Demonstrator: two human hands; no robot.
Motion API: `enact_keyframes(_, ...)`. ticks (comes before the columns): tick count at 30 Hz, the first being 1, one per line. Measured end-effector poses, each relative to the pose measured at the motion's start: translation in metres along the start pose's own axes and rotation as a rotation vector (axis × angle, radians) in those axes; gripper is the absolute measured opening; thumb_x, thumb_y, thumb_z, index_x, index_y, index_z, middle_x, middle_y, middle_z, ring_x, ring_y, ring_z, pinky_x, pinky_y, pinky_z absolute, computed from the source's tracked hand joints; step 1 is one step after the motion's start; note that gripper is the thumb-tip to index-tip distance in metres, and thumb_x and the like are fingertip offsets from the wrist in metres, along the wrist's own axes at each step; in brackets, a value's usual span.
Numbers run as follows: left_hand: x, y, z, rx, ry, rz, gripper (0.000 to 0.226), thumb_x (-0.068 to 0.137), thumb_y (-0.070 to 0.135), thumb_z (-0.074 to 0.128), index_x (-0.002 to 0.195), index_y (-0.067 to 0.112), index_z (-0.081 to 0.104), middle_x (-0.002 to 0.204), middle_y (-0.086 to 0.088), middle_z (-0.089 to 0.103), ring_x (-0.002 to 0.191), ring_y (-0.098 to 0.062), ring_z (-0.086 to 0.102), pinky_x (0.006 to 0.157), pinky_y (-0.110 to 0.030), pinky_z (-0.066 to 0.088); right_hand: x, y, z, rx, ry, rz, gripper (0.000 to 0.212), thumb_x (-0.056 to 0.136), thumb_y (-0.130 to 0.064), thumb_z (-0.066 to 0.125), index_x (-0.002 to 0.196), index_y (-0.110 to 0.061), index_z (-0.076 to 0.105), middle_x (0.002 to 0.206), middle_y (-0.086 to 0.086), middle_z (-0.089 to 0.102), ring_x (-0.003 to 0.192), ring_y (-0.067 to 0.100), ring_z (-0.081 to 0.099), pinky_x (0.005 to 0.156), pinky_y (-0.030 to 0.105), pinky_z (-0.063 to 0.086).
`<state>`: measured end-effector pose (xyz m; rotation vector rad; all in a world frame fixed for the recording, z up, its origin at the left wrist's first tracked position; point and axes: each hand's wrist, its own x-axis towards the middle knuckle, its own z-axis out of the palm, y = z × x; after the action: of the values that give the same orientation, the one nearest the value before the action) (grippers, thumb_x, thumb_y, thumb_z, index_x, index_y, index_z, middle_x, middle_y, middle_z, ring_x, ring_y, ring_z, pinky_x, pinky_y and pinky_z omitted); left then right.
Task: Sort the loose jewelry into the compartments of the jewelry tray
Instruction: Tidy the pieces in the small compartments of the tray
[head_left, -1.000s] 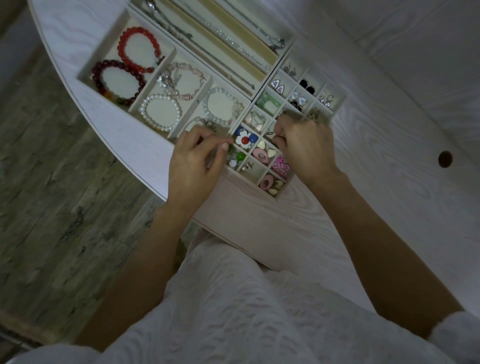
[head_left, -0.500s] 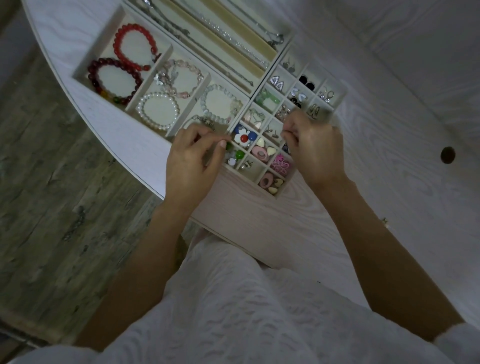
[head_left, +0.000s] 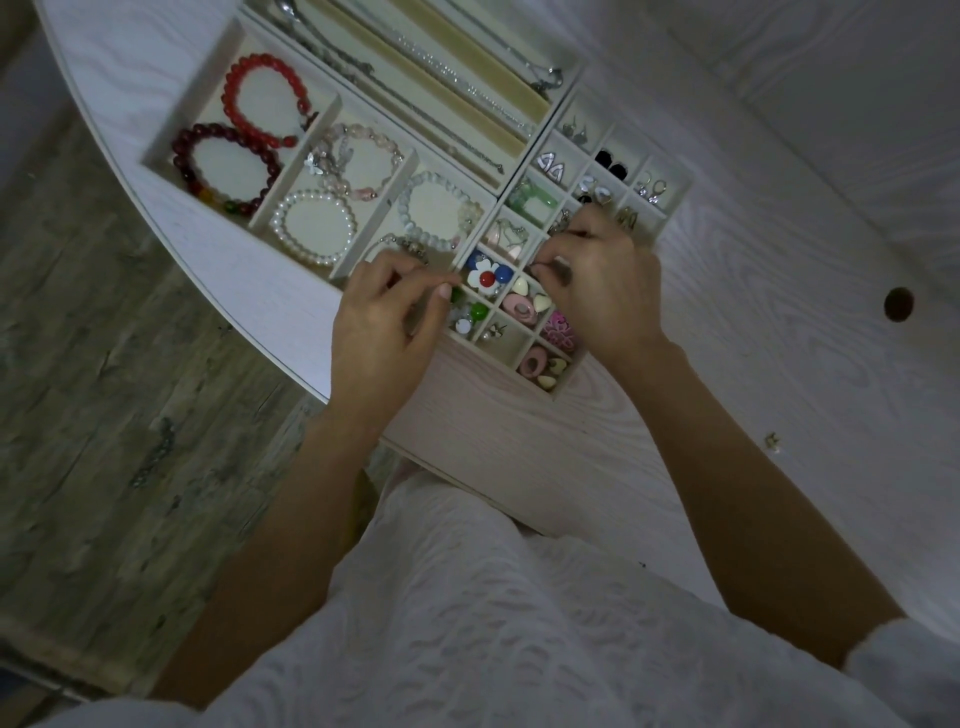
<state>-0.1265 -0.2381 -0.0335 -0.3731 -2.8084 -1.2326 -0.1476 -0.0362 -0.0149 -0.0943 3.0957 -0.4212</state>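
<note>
1. Since half a second ago, both hands have stayed over the small-compartment end of the jewelry tray (head_left: 670, 228); the right hand (head_left: 605, 291) has drawn its fingertips a little nearer the left, while the left hand (head_left: 387, 322) has barely shifted.
2. Left hand: fingers curled, thumb and forefinger tips pressed together at the tray's divider beside the green beads (head_left: 470, 312). Whether they pinch anything is too small to tell.
3. Right hand: fingers curled down into the small compartments, thumb and forefinger closed on something tiny and dark; I cannot tell what it is.
4. Just beside the right fingertips sits a white flower piece with a red centre (head_left: 485, 278), with cream heart pieces (head_left: 530, 293) and a pink oval ring (head_left: 519, 309) in the neighbouring cells.
5. Larger compartments on the left hold a red bead bracelet (head_left: 260, 101), a dark red bracelet (head_left: 223, 169), a pale pink bracelet (head_left: 358, 161), a pearl bracelet (head_left: 314, 226) and a white bead bracelet (head_left: 441, 213).
6. Long slots at the top hold silver chains (head_left: 457, 78).
7. One small loose earring (head_left: 773, 440) lies on the white table (head_left: 779, 338), well apart from the tray, to the right of the right forearm.
</note>
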Motion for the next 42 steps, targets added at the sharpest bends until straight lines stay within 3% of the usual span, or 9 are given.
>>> enact_keyframes(8, 0.000, 0.003, 0.000, 0.043, 0.017, 0.040, 0.019, 0.093, 0.017, 0.057, 0.102, 0.010, 0.072, 0.092, -0.011, 0.061, 0.086, -0.018, 0.048, 0.072, -0.029, 0.038, -0.005, 0.002, -0.014, 0.067, 0.030, 0.016, 0.008, 0.083, -0.017, 0.068, 0.087, -0.011, 0.072, 0.094, 0.006, 0.064, 0.078, 0.016, 0.060, 0.062, 0.027, 0.048)
enact_keyframes(10, 0.000, 0.009, 0.001, 0.073, -0.005, 0.083, 0.019, 0.092, 0.021, 0.059, 0.100, 0.011, 0.073, 0.091, -0.010, 0.062, 0.084, -0.021, 0.050, 0.073, -0.025, 0.034, -0.022, 0.011, -0.031, 0.097, 0.105, 0.073, 0.010, 0.085, -0.020, 0.066, 0.090, -0.013, 0.071, 0.095, 0.004, 0.063, 0.079, 0.009, 0.055, 0.063, 0.022, 0.041)
enact_keyframes(13, -0.002, 0.024, 0.007, 0.093, -0.069, 0.166, 0.020, 0.088, 0.026, 0.062, 0.100, 0.014, 0.073, 0.092, -0.009, 0.062, 0.084, -0.023, 0.050, 0.073, -0.025, 0.033, -0.074, 0.037, -0.053, 0.099, 0.177, 0.269, 0.014, 0.089, -0.021, 0.062, 0.098, -0.015, 0.070, 0.093, 0.003, 0.062, 0.076, 0.007, 0.050, 0.064, 0.020, 0.035)
enact_keyframes(18, -0.012, 0.051, 0.028, 0.165, -0.194, 0.270, 0.021, 0.086, 0.028, 0.064, 0.095, 0.011, 0.072, 0.096, -0.010, 0.063, 0.090, -0.027, 0.054, 0.080, -0.034, 0.042, -0.180, 0.101, -0.061, -0.048, 0.049, 0.657, 0.034, 0.088, -0.019, 0.063, 0.121, -0.012, 0.060, 0.120, 0.019, 0.051, 0.103, 0.036, 0.048, 0.084, 0.040, 0.041)
enact_keyframes(22, -0.017, 0.078, 0.043, 0.198, -0.275, 0.305, 0.026, 0.084, 0.032, 0.062, 0.100, 0.013, 0.071, 0.094, -0.009, 0.063, 0.091, -0.027, 0.052, 0.081, -0.035, 0.042, -0.225, 0.140, -0.047, 0.130, -0.003, 0.950, 0.053, 0.083, -0.019, 0.069, 0.133, -0.018, 0.050, 0.131, 0.020, 0.039, 0.109, 0.039, 0.048, 0.093, 0.042, 0.041)
enact_keyframes(29, -0.021, 0.098, 0.058, 0.333, -0.366, 0.239, 0.032, 0.082, 0.031, 0.055, 0.104, 0.015, 0.070, 0.093, -0.008, 0.064, 0.087, -0.030, 0.054, 0.076, -0.037, 0.044, -0.183, 0.118, -0.024, 0.285, 0.201, 0.676, 0.012, 0.084, -0.003, 0.060, 0.093, -0.003, 0.068, 0.096, 0.017, 0.062, 0.081, 0.031, 0.060, 0.074, 0.032, 0.044)
enact_keyframes(34, -0.023, 0.092, 0.059, 0.366, -0.307, 0.188, 0.024, 0.083, 0.023, 0.055, 0.099, 0.015, 0.072, 0.088, -0.006, 0.066, 0.083, -0.032, 0.056, 0.074, -0.039, 0.047, -0.153, 0.091, -0.019, 0.328, 0.108, 0.407, 0.006, 0.079, -0.004, 0.059, 0.084, -0.004, 0.063, 0.079, 0.013, 0.060, 0.063, 0.026, 0.056, 0.058, 0.033, 0.047)
enact_keyframes(38, -0.031, 0.092, 0.054, 0.278, -0.219, 0.223, 0.019, 0.090, 0.022, 0.059, 0.101, 0.012, 0.071, 0.093, -0.007, 0.066, 0.084, -0.030, 0.056, 0.077, -0.036, 0.041, -0.141, 0.070, -0.028, 0.558, 0.070, 0.364, 0.010, 0.084, -0.004, 0.054, 0.085, -0.008, 0.062, 0.076, 0.005, 0.062, 0.065, 0.018, 0.055, 0.063, 0.035, 0.048)
enact_keyframes(42, -0.051, 0.069, 0.028, 0.263, -0.051, 0.032, 0.019, 0.091, 0.016, 0.059, 0.106, 0.011, 0.069, 0.101, -0.008, 0.066, 0.090, -0.029, 0.056, 0.080, -0.032, 0.037, -0.116, 0.036, -0.037, 0.853, -0.012, 0.318, 0.016, 0.085, 0.000, 0.054, 0.087, -0.007, 0.068, 0.086, 0.009, 0.064, 0.075, 0.020, 0.063, 0.071, 0.030, 0.053)
